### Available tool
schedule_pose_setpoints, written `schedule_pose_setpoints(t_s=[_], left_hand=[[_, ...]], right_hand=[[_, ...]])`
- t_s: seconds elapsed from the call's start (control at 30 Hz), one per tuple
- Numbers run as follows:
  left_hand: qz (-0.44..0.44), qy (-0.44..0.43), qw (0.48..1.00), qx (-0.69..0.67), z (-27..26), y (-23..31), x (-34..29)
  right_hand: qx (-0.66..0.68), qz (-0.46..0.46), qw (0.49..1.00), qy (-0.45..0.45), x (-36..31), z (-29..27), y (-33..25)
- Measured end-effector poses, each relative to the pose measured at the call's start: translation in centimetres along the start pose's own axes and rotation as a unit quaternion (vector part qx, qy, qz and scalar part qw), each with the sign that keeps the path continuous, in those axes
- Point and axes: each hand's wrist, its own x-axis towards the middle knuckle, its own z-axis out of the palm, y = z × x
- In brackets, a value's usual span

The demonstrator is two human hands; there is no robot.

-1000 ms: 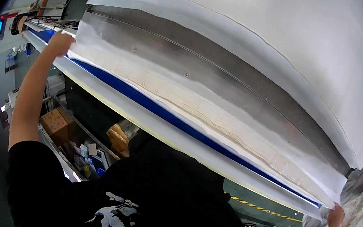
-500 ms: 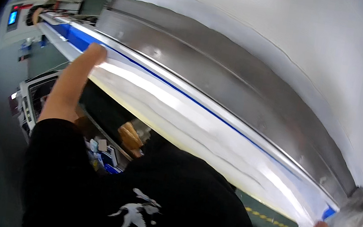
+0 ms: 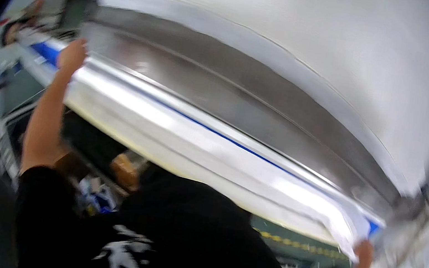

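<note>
A long white fabric sheet (image 3: 190,144) with a yellowish near edge stretches between my two hands, sloping down from left to right. My left hand (image 3: 72,55) is closed on its left end, beside the blue strip (image 3: 45,52) of a long pale rail. My right hand (image 3: 363,252) grips the bunched right corner, just below the rail's blue right end (image 3: 374,228). Both hands are blurred and their fingertips are hidden. Behind the sheet runs a grey metal plate (image 3: 221,93), parallel to the rail.
Large white material (image 3: 300,18) spreads beyond the metal plate. Crumpled pale cloth (image 3: 415,250) hangs at the right. Under the sheet, at lower left, lie a brown bundle (image 3: 125,170) and assorted small items. Yellow marking tape (image 3: 298,244) crosses the green floor.
The whole view has shifted, and the machine sits further left in it. My left hand has moved up against the plate's left corner with the sheet. Both hands keep their hold.
</note>
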Motion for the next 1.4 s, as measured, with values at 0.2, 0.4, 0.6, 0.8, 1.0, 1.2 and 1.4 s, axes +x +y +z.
schedule_pose_setpoints(t_s=[0.2,0.4,0.6,0.8,1.0,1.2,1.4], left_hand=[[-0.059,0.014,0.977,-0.202,-8.7,15.0,-2.9],[-0.053,0.035,0.972,-0.224,-7.1,14.4,-3.3],[-0.114,0.048,0.956,-0.264,-6.9,13.1,-4.3],[-0.035,0.157,0.919,-0.361,-9.4,19.3,-7.2],[0.081,0.208,0.834,-0.504,-15.6,29.1,-11.1],[0.211,0.198,0.749,-0.596,-20.9,36.4,-15.0],[0.331,0.141,0.704,-0.613,-23.0,39.2,-18.2]], right_hand=[[-0.017,0.097,0.995,0.002,-2.7,-2.5,-2.2],[-0.064,0.205,0.972,0.091,-2.7,-5.6,-5.2],[0.062,0.282,0.954,0.073,-2.9,-4.6,-6.5],[0.36,0.143,0.905,0.176,0.0,-1.0,-9.0],[0.652,0.082,0.75,0.075,1.6,-2.5,-14.5],[0.704,-0.016,0.709,0.033,0.4,-5.0,-21.2],[0.712,-0.114,0.691,0.056,-2.7,-8.3,-29.2]])
